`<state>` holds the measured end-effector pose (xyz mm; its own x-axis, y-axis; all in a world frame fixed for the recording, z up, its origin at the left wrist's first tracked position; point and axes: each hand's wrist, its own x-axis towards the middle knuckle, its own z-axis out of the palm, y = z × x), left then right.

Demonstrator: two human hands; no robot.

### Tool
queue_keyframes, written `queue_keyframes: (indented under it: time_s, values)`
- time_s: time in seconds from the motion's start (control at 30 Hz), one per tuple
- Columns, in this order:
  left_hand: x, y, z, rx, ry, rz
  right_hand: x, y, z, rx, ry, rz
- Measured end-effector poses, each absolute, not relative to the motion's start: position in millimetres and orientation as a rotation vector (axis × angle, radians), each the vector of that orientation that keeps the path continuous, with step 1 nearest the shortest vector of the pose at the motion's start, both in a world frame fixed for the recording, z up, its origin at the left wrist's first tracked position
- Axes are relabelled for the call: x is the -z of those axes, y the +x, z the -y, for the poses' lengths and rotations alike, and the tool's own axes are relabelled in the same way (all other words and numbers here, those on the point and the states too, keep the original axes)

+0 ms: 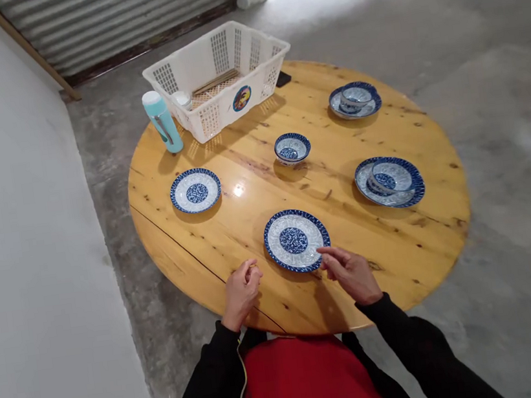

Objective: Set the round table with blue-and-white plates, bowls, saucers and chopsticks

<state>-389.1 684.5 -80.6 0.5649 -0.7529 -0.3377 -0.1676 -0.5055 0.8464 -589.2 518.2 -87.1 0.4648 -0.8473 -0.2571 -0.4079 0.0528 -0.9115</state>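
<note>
A blue-and-white plate (293,241) lies flat near the front of the round wooden table. My right hand (352,274) is at its right rim, index finger stretched toward the edge and thumb apart, holding nothing. Whether the fingertip touches the rim I cannot tell. My left hand (242,291) hovers over the table's front edge, left of the plate, its fingers curled in and nothing seen in them. Beyond the plate stands a patterned bowl (292,148), perhaps with another nested in it. Another plate (195,190) lies to the left.
On the right, one plate (415,193) carries a bowl (393,181), and farther back another plate (334,106) carries a bowl (354,97). A white plastic basket (221,121) with sticks inside stands at the back, beside a light-blue bottle (165,124). A dark flat object (284,79) lies behind it.
</note>
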Motion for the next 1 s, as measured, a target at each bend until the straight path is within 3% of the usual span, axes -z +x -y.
queue_keyframes:
  time_s: [0.27, 0.6, 1.0]
  values:
    - [82.5, -363.8, -657.5, 0.895, 1.895, 0.748, 83.9, -537.8, -398.2, 0.613, -1.562, -1.252]
    - [76.0, -353.4, -625.1, 0.950, 1.979, 0.634, 101.4, -445.6, -252.3, 0.512, -1.687, -1.529]
    - [87.9, -360.7, -605.4, 1.019, 1.980, 0.594, 117.9, -408.5, -217.5, 0.269, -2.182, -1.700]
